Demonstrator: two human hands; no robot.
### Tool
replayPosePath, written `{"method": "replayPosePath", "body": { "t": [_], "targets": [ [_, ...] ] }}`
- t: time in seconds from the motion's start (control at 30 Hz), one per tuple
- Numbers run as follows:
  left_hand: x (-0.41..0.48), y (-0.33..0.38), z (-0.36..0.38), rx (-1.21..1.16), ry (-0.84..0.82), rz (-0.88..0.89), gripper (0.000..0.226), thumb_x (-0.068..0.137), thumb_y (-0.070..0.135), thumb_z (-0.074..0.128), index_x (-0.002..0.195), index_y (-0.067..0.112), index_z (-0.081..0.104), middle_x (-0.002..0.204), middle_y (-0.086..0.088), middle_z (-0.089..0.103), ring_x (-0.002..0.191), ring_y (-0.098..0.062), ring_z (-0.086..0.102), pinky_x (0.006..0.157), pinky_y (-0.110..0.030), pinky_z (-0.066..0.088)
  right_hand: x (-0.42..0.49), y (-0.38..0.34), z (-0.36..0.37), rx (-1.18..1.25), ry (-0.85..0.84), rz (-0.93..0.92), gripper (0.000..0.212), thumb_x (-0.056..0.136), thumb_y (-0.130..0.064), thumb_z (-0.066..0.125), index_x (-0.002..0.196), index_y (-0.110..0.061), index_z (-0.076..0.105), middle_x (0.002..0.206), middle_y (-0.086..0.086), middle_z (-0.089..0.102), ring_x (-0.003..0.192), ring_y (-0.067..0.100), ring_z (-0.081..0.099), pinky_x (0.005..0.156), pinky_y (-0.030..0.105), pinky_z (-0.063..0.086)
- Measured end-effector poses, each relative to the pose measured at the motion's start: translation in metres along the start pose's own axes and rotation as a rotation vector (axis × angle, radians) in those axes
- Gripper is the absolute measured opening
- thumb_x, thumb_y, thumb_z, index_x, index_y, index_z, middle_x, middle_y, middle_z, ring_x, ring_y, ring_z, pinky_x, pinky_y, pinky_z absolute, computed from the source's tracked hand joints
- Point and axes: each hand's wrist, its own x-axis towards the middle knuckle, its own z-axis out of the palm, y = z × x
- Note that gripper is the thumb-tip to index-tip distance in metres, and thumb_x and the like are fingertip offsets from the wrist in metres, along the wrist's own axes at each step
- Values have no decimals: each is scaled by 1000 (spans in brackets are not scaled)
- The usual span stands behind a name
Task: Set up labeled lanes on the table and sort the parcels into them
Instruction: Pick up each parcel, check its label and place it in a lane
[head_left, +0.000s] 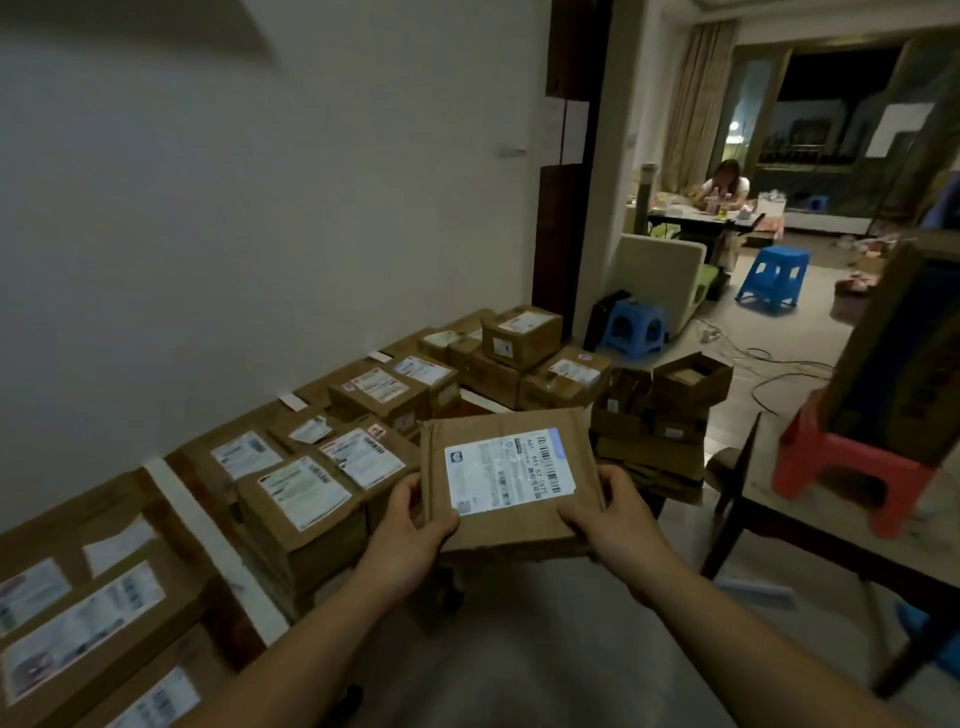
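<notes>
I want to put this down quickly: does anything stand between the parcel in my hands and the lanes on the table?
Nothing visible does. The left hand and right hand hold the flat parcel in open air, beside the stacked parcels in the lanes. What lies right beneath it is hidden.

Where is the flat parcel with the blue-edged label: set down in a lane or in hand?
In hand. The left hand and right hand grip the flat parcel by its near corners, label up.
</notes>
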Motion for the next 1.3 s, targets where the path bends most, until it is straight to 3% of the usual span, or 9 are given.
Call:
{"method": "replayPosePath", "body": {
  "t": [0.13,0.2,0.3,0.47,0.57,0.73,1.03,1.13,1.3],
  "targets": [
    [79,6,16,14,-13,-49,68,91,17,60,146,27,21,126,5,46,83,1,50,62,-12,47,79,-2,-5,-70,-18,48,45,89,-22,64,126,-22,37,112,-2,53,93,17,59,51,22,46],
    [110,9,21,8,-31,-78,68,91,18,59,146,29,21,131,4,47,89,-4,52,67,-16,48,113,-5,-8,-120,-8,64,37,92,-27,60,122,-20,39,112,-1,52,93,16,57,56,23,46],
    [144,11,24,-68,-23,-187,62,91,16,58,141,33,26,109,8,52,93,-16,59,70,-31,56,161,-8,-10,-177,12,104,25,94,-34,56,111,-19,46,112,3,56,88,14,59,68,32,54],
    [195,18,29,-119,44,-285,42,95,10,50,128,33,41,110,-3,61,91,-26,67,72,-46,59,238,-9,-16,-87,-151,178,76,89,-31,64,149,-35,16,146,11,37,121,33,51,93,52,51],
    [224,22,36,-76,125,-280,32,96,10,46,118,33,50,105,-5,66,90,-27,68,78,-51,57,285,2,-17,-272,-274,141,57,85,-30,68,134,-31,38,138,12,41,113,31,54,85,46,56],
    [268,21,59,-81,357,-271,35,97,9,45,122,29,56,109,0,64,95,-17,62,73,-34,55,343,10,-18,-296,-423,69,32,84,-23,70,103,-24,45,102,-2,54,85,10,56,61,23,47],
    [305,-20,93,-231,745,-369,60,85,-3,61,133,24,39,128,-9,53,110,-27,56,90,-46,52,380,54,12,-182,-697,224,22,88,-20,66,101,-19,48,108,4,62,94,21,65,76,39,60],
    [312,-35,95,-261,776,-454,67,85,-3,62,138,18,28,131,-13,50,117,-32,53,92,-45,49,380,74,26,-169,-715,297,26,87,-20,68,102,-20,46,115,6,60,100,24,63,82,45,58],
    [307,-43,88,21,585,-452,70,82,11,71,139,21,33,139,-5,46,126,-25,48,98,-36,46,369,83,36,-270,-887,81,59,86,-22,69,132,-40,35,125,-12,49,116,10,49,90,27,50]
  ]
}}
